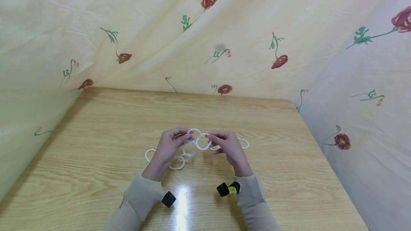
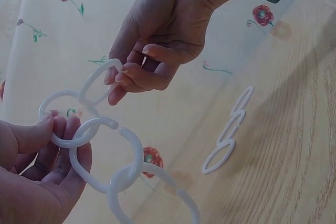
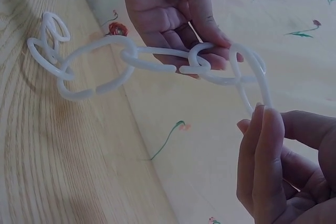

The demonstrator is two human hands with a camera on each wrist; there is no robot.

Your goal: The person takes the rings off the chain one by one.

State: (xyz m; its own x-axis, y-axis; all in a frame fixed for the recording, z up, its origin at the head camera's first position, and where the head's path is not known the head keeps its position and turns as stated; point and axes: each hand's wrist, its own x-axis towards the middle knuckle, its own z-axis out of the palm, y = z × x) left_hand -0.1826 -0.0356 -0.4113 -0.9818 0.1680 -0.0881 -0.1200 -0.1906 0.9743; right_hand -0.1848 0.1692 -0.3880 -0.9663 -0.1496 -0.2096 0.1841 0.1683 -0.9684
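Note:
A chain of white plastic split rings hangs from both hands. My left hand (image 1: 166, 149) pinches one ring (image 1: 194, 129) between thumb and fingers. With thumb and fingertips, my right hand (image 1: 230, 148) pinches the neighbouring ring (image 1: 203, 149), which is linked through the left hand's ring. More linked rings trail down from the left hand; one with a visible gap (image 2: 138, 149) hangs just below the fingers in the left wrist view. Lower down, the chain's rings (image 1: 177, 169) reach toward the table. The left hand and forearm partly hide the trailing end (image 1: 146, 155) in the head view.
Several white rings lie linked in a short row on the wooden table (image 1: 128, 120), partly behind the right hand, with the end ring (image 1: 248, 144) showing. Flower-printed cloth (image 1: 154, 20) borders the table at the back and sides. Black cameras (image 1: 168, 199) sit at both wrists.

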